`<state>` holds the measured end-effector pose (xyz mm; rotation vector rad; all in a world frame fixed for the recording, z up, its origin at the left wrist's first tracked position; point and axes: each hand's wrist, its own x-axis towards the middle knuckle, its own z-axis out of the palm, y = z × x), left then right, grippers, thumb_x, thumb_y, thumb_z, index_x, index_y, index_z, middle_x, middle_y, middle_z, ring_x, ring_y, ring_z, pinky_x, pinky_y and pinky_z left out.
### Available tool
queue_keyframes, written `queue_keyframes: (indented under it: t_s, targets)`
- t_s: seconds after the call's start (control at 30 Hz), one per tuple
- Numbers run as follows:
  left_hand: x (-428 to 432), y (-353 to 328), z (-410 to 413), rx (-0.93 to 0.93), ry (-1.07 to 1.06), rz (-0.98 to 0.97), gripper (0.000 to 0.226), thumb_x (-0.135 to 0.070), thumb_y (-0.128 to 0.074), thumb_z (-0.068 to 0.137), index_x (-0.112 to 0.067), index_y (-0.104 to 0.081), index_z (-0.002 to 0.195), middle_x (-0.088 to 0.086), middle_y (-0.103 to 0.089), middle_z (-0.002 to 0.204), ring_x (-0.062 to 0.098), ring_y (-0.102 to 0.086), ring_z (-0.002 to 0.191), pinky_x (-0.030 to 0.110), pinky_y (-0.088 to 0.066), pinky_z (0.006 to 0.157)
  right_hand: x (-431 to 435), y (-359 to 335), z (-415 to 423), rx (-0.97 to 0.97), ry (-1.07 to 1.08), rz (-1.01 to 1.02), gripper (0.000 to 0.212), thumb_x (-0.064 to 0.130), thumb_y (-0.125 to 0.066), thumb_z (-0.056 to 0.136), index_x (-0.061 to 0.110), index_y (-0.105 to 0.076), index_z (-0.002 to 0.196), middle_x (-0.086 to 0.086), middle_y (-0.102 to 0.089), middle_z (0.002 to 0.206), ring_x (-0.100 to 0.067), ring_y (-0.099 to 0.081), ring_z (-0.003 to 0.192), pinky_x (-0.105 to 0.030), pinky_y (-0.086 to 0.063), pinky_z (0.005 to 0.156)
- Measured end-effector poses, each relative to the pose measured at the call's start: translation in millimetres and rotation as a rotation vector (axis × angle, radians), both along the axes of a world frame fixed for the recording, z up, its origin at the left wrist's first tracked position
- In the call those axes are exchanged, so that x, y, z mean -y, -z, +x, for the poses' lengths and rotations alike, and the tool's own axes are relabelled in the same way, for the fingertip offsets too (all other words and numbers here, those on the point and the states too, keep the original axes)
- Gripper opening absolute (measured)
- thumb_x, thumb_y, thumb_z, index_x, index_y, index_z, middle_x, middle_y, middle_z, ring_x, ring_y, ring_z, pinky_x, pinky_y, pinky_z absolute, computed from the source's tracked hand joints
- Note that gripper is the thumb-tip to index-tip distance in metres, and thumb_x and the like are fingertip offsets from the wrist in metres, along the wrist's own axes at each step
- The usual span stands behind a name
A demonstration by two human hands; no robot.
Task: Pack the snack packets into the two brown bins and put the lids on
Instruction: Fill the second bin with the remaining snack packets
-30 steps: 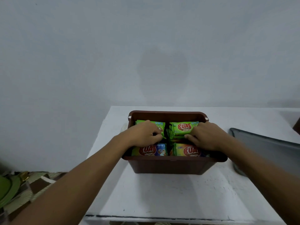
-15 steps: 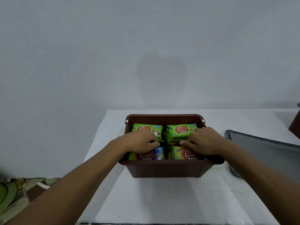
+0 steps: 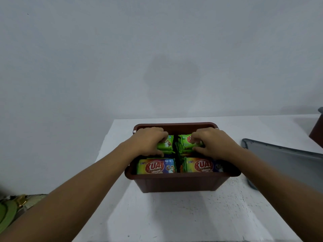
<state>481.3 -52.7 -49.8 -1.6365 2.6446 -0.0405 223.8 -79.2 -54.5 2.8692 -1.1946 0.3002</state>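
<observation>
A brown bin (image 3: 181, 183) stands on the white table (image 3: 174, 215), filled with several green snack packets in four stacks. My left hand (image 3: 148, 142) grips the far left stack of packets (image 3: 167, 145) inside the bin. On the far right stack (image 3: 187, 145) my right hand (image 3: 211, 142) is closed, fingers curled over the top packet. The two near stacks (image 3: 157, 166) lie uncovered, labels facing up. A grey lid (image 3: 283, 163) lies on the table to the right of the bin. The edge of a second brown bin (image 3: 317, 131) shows at the far right.
A grey wall rises right behind the table. Past the table's left edge, low down, lies green and gold patterned stuff (image 3: 12, 210). Bare white tabletop stretches between the bin and the near edge.
Both hands have moved from the middle of the bin to the two far stacks of packets, uncovering the near stacks. The camera view has shifted slightly.
</observation>
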Motion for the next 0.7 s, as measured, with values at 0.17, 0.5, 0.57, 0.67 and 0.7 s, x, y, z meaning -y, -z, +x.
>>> queue_keyframes:
  t_s: [0.17, 0.5, 0.57, 0.67, 0.7]
  targets:
    - [15, 10, -3, 0.049, -0.028, 0.011, 0.051, -0.053, -0.077, 0.069, -0.028, -0.039, 0.092, -0.009, -0.050, 0.094, 0.016, -0.051, 0.086, 0.036, -0.049, 0.068, 16, 4, 10, -0.109, 0.050, 0.019, 0.032, 0.042, -0.073, 0.076, 0.028, -0.049, 0.093, 0.011, -0.049, 0.094, -0.013, -0.049, 0.083, -0.029, -0.039, 0.064]
    - [10, 13, -1, 0.054, -0.063, -0.032, 0.057, -0.056, -0.075, 0.070, -0.025, -0.045, 0.107, -0.006, -0.054, 0.102, 0.015, -0.053, 0.088, 0.033, -0.046, 0.067, 20, 11, 9, -0.125, 0.085, 0.001, 0.039, 0.046, -0.072, 0.074, 0.028, -0.040, 0.089, 0.008, -0.051, 0.091, -0.015, -0.050, 0.078, -0.027, -0.032, 0.058]
    - [11, 14, -3, 0.076, -0.069, -0.028, 0.065, -0.058, -0.077, 0.067, -0.024, -0.045, 0.113, -0.005, -0.054, 0.102, 0.016, -0.053, 0.087, 0.033, -0.049, 0.069, 20, 12, 9, -0.133, 0.084, 0.007, 0.045, 0.051, -0.073, 0.072, 0.030, -0.037, 0.089, 0.008, -0.052, 0.093, -0.015, -0.051, 0.081, -0.028, -0.035, 0.060]
    - [13, 16, -4, 0.069, -0.101, -0.034, 0.068, -0.058, -0.078, 0.065, -0.023, -0.047, 0.114, -0.004, -0.054, 0.102, 0.017, -0.054, 0.088, 0.032, -0.047, 0.068, 21, 12, 10, -0.133, 0.108, 0.005, 0.049, 0.053, -0.074, 0.070, 0.030, -0.035, 0.089, 0.007, -0.053, 0.094, -0.017, -0.054, 0.084, -0.030, -0.037, 0.062]
    - [13, 16, -4, 0.063, -0.112, -0.034, 0.066, -0.058, -0.078, 0.065, -0.023, -0.047, 0.111, -0.004, -0.054, 0.100, 0.017, -0.055, 0.087, 0.032, -0.047, 0.068, 21, 12, 11, -0.126, 0.122, 0.005, 0.050, 0.054, -0.074, 0.070, 0.029, -0.036, 0.088, 0.007, -0.054, 0.094, -0.018, -0.054, 0.084, -0.030, -0.037, 0.062]
